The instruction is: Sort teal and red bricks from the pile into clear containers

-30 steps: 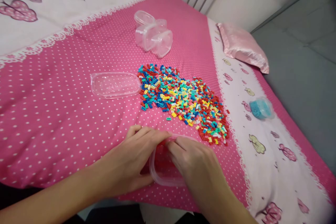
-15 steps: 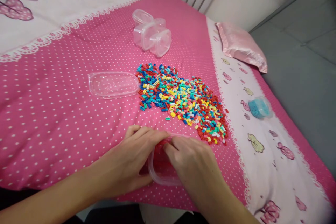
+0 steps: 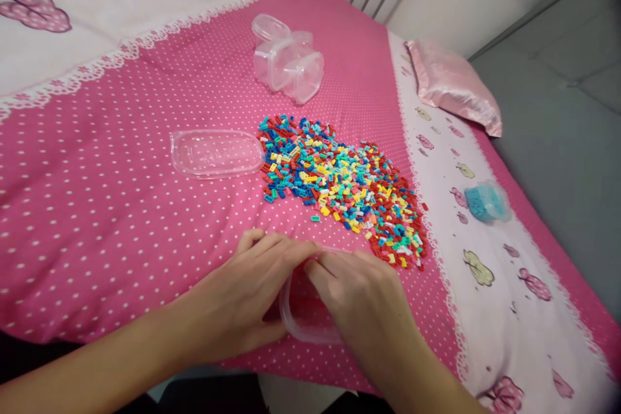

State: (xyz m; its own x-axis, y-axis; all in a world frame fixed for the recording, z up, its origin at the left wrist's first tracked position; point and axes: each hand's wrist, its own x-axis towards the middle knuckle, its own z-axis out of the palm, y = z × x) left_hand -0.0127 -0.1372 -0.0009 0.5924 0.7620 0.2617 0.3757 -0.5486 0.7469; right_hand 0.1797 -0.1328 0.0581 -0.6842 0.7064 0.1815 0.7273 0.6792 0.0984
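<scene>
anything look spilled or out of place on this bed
The pile of coloured bricks lies loose on the polka-dot bedspread, perhaps tipped out. One green brick sits apart on the near side, one red brick off the right edge. No damage shows.

Sheet (image 3: 121, 226) lies free left and right of the gripped tub (image 3: 305, 322); bricks (image 3: 339, 184) bar the way just beyond it, with a lid (image 3: 218, 155) beside their left end and tubs (image 3: 291, 70) farther past.
</scene>
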